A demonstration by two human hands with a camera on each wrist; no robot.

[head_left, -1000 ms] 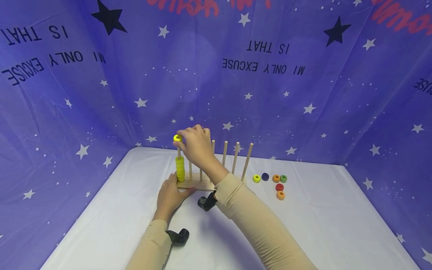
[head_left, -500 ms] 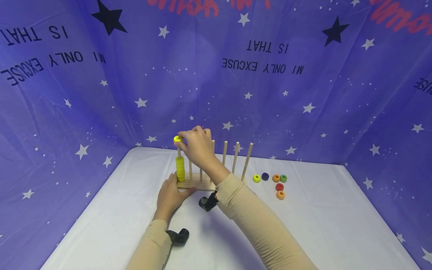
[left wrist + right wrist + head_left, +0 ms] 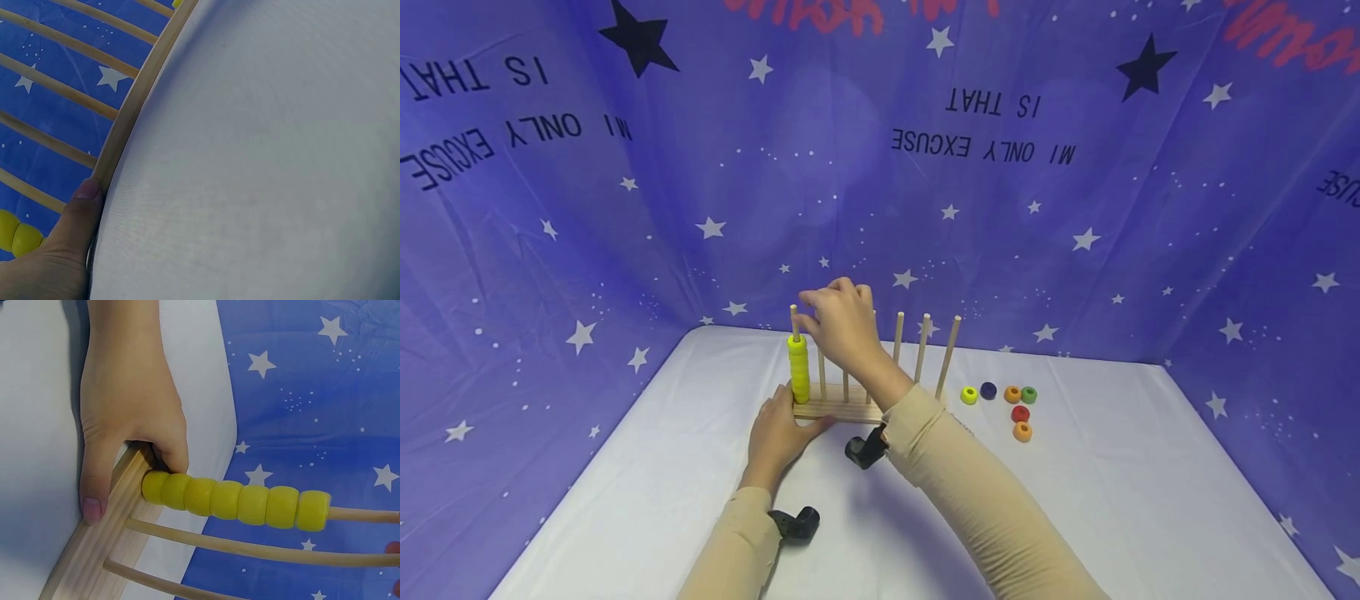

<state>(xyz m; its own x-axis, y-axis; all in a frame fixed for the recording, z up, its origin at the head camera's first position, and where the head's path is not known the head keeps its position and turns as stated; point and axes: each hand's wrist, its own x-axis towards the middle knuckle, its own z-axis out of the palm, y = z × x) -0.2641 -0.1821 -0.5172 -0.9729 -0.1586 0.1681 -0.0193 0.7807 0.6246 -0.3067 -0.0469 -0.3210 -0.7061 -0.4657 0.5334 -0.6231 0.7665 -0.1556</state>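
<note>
A wooden bead rack (image 3: 842, 411) with upright pegs stands on the table. Yellow beads (image 3: 799, 372) are stacked on its leftmost peg; the right wrist view shows that column of beads (image 3: 239, 501) lying against one another down to the base. My left hand (image 3: 777, 431) grips the left end of the base, thumb (image 3: 80, 209) along the front and fingers behind. Near the top of the leftmost peg, above the beads, is my right hand (image 3: 847, 327), thumb and forefinger apart with no bead between them. Its fingertips (image 3: 394, 548) just show at the right wrist view's edge.
Right of the rack lie loose beads: a yellow one (image 3: 969, 396), a dark blue one (image 3: 988, 391), a green one (image 3: 1029, 395), a red one (image 3: 1020, 413) and orange ones (image 3: 1022, 432). A white cloth (image 3: 1120, 467) covers the table; a starry purple curtain (image 3: 880, 183) surrounds it.
The yellow bead my right hand pinched at the peg's top has dropped onto the stack, and the fingers have let go. My left hand stays on the base.
</note>
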